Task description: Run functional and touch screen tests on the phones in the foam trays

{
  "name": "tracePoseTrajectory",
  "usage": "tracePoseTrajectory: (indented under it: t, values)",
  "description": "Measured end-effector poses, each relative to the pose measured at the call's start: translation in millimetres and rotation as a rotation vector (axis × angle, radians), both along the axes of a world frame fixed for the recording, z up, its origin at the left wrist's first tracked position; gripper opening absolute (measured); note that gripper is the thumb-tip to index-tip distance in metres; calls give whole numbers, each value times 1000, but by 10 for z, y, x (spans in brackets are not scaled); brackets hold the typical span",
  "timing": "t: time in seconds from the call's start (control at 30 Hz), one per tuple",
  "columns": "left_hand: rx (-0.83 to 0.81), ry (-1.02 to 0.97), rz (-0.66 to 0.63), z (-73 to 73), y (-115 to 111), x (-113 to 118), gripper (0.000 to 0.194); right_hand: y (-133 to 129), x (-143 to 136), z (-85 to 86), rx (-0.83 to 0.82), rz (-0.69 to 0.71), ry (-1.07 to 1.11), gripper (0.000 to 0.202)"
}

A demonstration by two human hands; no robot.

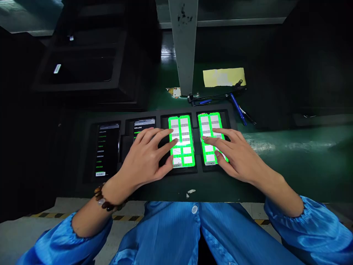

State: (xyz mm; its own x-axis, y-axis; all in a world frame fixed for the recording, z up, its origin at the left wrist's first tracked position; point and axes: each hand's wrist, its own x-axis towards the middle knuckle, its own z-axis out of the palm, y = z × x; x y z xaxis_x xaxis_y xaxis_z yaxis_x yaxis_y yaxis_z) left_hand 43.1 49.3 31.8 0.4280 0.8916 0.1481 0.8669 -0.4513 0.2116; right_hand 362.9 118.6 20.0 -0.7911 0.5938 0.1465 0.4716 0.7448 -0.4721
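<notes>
A black foam tray [143,183] along the table's front holds several smartphones side by side. My left hand [150,156] has its fingers spread, the fingertips at the left edge of a phone [186,150] with a lit green and white grid. Beneath that hand, a phone with a dark menu [145,122] is partly hidden. My right hand [234,154] lies over another phone [205,119] with the same green and white grid, fingers apart at its screen. At the far left of the tray sits a phone [107,149] showing a dark text list.
Stacked black trays [121,73] stand at the back left, the top one holding a dark device. A grey metal post [183,48] rises behind the phones. Behind the right phone lie a yellow paper [223,77], a black cable [217,98] and a blue pen [238,109].
</notes>
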Motion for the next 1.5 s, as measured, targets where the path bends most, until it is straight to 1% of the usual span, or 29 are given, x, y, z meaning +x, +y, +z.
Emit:
tracePoseTrajectory:
  t: [0.17,0.23,0.3,0.4,0.57,0.63,0.7,0.8,0.93,1.0,1.07,1.17,1.23,1.3,1.4,1.5]
  values:
    - [-21,-22,-104,-20,186,261,43,-1,312,18,3,-106,-57,49]
    - [-20,-22,-125,-29,223,308,44,0,407,25,3,-135,-75,48]
    - [-4,-12,-118,-30,224,295,44,12,439,26,5,-143,-79,48]
    - [27,11,-63,-19,169,173,42,57,356,11,11,-132,-55,48]
    - [10,47,81,4,38,-60,42,148,36,-25,5,-32,-15,46]
    - [17,48,95,6,19,-83,42,171,-58,-28,11,9,-10,42]
    - [30,47,77,3,37,-52,41,183,-86,-25,15,18,-13,41]
    - [35,33,23,-13,120,76,42,180,5,-16,3,-20,-29,44]
    - [17,-8,-44,-44,247,283,46,150,267,-10,-1,-133,-51,48]
    - [4,-20,-56,-51,283,330,46,145,377,-10,-9,-170,-60,48]
    - [2,-16,-37,-48,290,311,45,161,424,-14,-24,-180,-65,48]
    - [5,16,64,-29,257,184,44,225,338,-29,-26,-162,-48,49]
    - [-4,34,151,-14,220,85,44,281,192,-45,-12,-127,-22,48]
    - [-16,34,211,-7,187,13,44,332,19,-62,-2,-76,8,45]
    - [-12,24,235,-19,173,-7,43,377,-173,-74,16,-16,34,41]
    - [-1,19,206,-48,225,72,43,386,-175,-70,62,-44,32,39]
